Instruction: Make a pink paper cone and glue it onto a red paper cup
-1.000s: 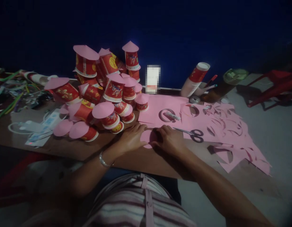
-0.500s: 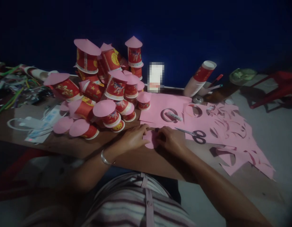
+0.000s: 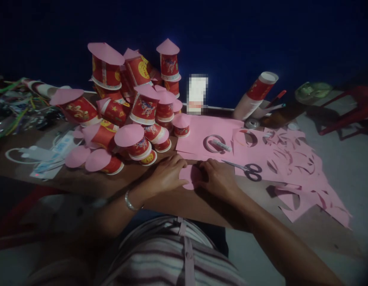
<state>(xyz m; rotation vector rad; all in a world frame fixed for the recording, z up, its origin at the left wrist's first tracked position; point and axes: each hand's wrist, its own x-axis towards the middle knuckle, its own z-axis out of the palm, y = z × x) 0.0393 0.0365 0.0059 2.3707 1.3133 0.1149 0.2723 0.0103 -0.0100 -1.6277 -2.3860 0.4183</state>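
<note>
A small pink paper piece point(image 3: 190, 177) lies between my hands near the table's front edge. My left hand point(image 3: 171, 172) grips its left side, thumb and fingers at its edge. On the right side, my right hand point(image 3: 216, 177) holds the same piece with curled fingers. Scissors point(image 3: 252, 172) rest just right of my right hand. Behind it are pink sheets point(image 3: 202, 127) with a dark tape-like ring point(image 3: 208, 144) and a small tube point(image 3: 221, 145) on top.
Red cups with pink cone tops point(image 3: 142, 107) are piled at the left. A power strip point(image 3: 54, 155) is further left. Pink paper scraps point(image 3: 294, 159) spread right, below a leaning cup stack point(image 3: 255, 97) and a red stool point(image 3: 351, 113).
The view has shifted slightly. My right hand has turned a little and its fingers are lower over the pink piece, which shows flatter and rounder between my hands.
</note>
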